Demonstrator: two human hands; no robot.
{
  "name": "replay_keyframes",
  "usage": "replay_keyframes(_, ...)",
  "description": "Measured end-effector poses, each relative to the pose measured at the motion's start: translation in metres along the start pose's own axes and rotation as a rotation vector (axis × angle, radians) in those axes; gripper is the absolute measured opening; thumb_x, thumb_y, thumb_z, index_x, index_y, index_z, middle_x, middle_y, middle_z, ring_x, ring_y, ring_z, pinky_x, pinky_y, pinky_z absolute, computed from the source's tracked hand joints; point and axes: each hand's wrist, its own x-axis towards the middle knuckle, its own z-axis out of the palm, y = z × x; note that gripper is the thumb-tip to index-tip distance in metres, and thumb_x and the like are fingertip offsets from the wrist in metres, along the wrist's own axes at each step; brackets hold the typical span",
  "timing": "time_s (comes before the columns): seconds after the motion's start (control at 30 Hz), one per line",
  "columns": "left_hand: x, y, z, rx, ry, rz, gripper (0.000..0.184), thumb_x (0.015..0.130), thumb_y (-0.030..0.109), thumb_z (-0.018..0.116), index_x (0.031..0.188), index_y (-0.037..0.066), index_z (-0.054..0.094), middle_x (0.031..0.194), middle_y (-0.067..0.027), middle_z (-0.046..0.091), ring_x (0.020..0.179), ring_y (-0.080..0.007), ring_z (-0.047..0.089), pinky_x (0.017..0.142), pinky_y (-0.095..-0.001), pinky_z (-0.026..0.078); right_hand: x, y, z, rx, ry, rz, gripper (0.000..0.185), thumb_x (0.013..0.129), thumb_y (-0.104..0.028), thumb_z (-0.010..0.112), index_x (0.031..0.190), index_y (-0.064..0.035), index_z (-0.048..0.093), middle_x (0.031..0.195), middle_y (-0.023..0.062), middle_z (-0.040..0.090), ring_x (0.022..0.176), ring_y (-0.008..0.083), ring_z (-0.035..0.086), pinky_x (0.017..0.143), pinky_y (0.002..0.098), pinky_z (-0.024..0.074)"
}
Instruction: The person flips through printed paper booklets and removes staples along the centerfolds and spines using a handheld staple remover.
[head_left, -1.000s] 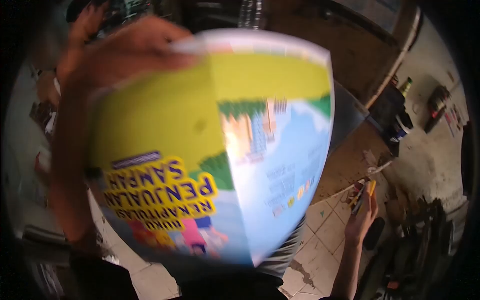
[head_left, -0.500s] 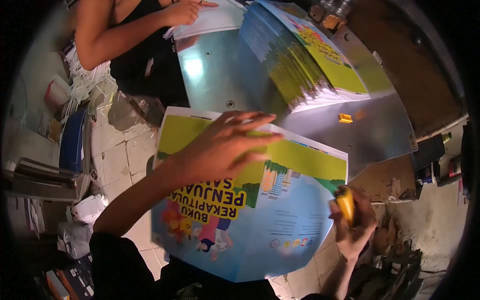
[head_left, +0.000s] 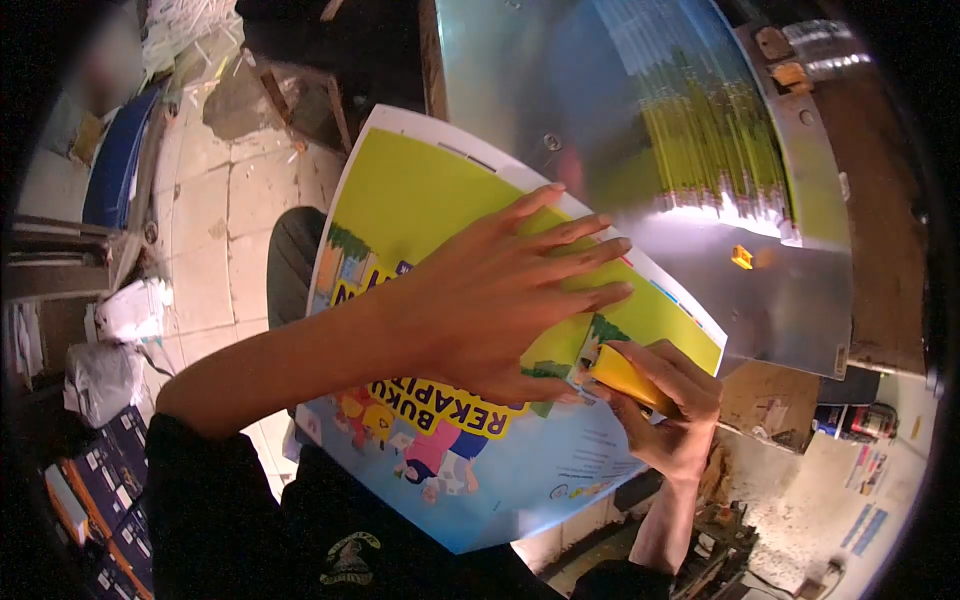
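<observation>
A large printed cover sheet (head_left: 400, 190), green and blue with upside-down lettering, lies spread and slightly bent over my lap. My left hand (head_left: 535, 290) rests across its upper middle, open, fingers spread flat on the green part. In my right hand (head_left: 670, 400) is a yellow hand tool (head_left: 632, 378) with a dark end; its exact kind is partly hidden by my fingers. The tool's front end meets the sheet near the middle fold, just beside my left hand's thumb. Whether other pages lie under the cover is hidden.
Beyond the sheet stands a metal-topped table (head_left: 500, 90) bearing a stack of similar printed booklets (head_left: 715, 130). A small yellow object (head_left: 741, 257) lies near the stack. Tiled floor (head_left: 205, 260) shows at left, with a plastic bag (head_left: 103, 380) and boxes (head_left: 110, 480).
My right hand has brought the yellow tool from the sheet's right edge to its middle. My left hand has settled flat on the sheet. The view has shifted; the other person's arm is out of sight.
</observation>
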Motion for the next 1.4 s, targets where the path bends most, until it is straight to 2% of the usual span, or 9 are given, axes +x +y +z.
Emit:
replay_keyframes(0.13,-0.003,-0.003,0.006,-0.049,0.088,0.016,0.084,0.084,0.067,0.065,0.142,0.007,0.057,0.154,-0.0171,0.050,0.148,-0.0320,0.040,0.127,-0.0551,0.014,0.005,-0.003,0.000,-0.051,0.004,-0.014,0.049,0.068,0.007,0.082,0.115,-0.0027,0.074,0.087,0.0138,0.072,0.076,0.0251,0.071,0.067,0.0343,0.0549)
replay_keyframes(0.27,-0.003,-0.003,0.008,-0.074,0.107,0.001,0.082,0.084,0.065,0.065,0.141,0.006,0.058,0.154,-0.0171,0.050,0.148,-0.0316,0.041,0.127,-0.0547,0.014,0.005,-0.009,0.000,-0.177,-0.011,-0.014,0.049,0.067,0.007,0.082,0.114,-0.0033,0.075,0.088,0.0136,0.072,0.075,0.0246,0.071,0.066,0.0347,0.0551)
replay_keyframes(0.6,-0.002,-0.002,0.009,-0.065,0.082,0.004,0.081,0.087,0.066,0.062,0.143,0.007,0.057,0.154,-0.0162,0.050,0.149,-0.0304,0.040,0.127,-0.0540,0.015,0.004,0.004,0.004,-0.122,0.001,-0.095,0.052,0.067,0.007,0.082,0.118,-0.0023,0.073,0.094,0.0169,0.073,0.078,0.0291,0.072,0.070,0.0354,0.0565)
replay_keyframes(0.8,-0.002,-0.001,0.004,-0.030,0.051,0.004,0.081,0.088,0.067,0.061,0.143,0.008,0.057,0.154,-0.0158,0.050,0.149,-0.0311,0.040,0.127,-0.0539,0.016,0.005,0.004,0.005,0.022,0.005,-0.018,0.048,0.071,0.009,0.081,0.118,0.0012,0.071,0.095,0.0193,0.073,0.084,0.0287,0.073,0.074,0.0332,0.0568)
replay_keyframes(0.97,-0.001,-0.001,0.003,-0.032,0.050,0.001,0.081,0.087,0.066,0.062,0.143,0.007,0.056,0.154,-0.0164,0.050,0.149,-0.0316,0.040,0.127,-0.0544,0.015,0.008,-0.002,0.006,0.188,-0.019,0.185,0.042,0.073,0.007,0.084,0.113,0.0025,0.073,0.094,0.0176,0.073,0.084,0.0258,0.073,0.073,0.0310,0.0565)
replay_keyframes(1.1,-0.001,0.000,0.005,-0.038,0.054,-0.005,0.083,0.086,0.065,0.063,0.144,0.007,0.055,0.154,-0.0168,0.050,0.149,-0.0317,0.040,0.127,-0.0546,0.014,0.006,-0.005,0.008,0.124,-0.014,0.185,0.043,0.072,0.007,0.083,0.114,0.0010,0.074,0.094,0.0164,0.073,0.084,0.0262,0.073,0.073,0.0319,0.0566)
replay_keyframes(1.17,0.000,0.000,0.005,-0.042,0.055,-0.008,0.083,0.086,0.065,0.063,0.144,0.007,0.055,0.154,-0.0170,0.050,0.149,-0.0317,0.040,0.127,-0.0546,0.014,-0.002,-0.002,0.013,-0.092,0.068,-0.023,0.050,0.067,0.005,0.083,0.116,-0.0024,0.076,0.095,0.0137,0.071,0.080,0.0259,0.071,0.070,0.0331,0.0561)
replay_keyframes(1.3,-0.001,0.000,0.005,-0.040,0.059,-0.007,0.083,0.087,0.066,0.062,0.144,0.006,0.055,0.154,-0.0175,0.049,0.149,-0.0319,0.039,0.127,-0.0547,0.015,-0.010,0.010,0.018,-0.252,0.139,-0.200,0.057,0.057,-0.006,0.081,0.114,-0.0066,0.079,0.094,0.0103,0.069,0.076,0.0253,0.067,0.066,0.0348,0.0547)
replay_keyframes(1.4,-0.002,0.000,0.005,-0.036,0.061,-0.008,0.083,0.087,0.066,0.062,0.144,0.006,0.055,0.154,-0.0177,0.049,0.149,-0.0322,0.040,0.127,-0.0550,0.015,-0.011,0.014,0.019,-0.272,0.147,-0.252,0.052,0.062,-0.004,0.082,0.114,-0.0054,0.078,0.094,0.0112,0.069,0.075,0.0264,0.067,0.067,0.0359,0.0553)
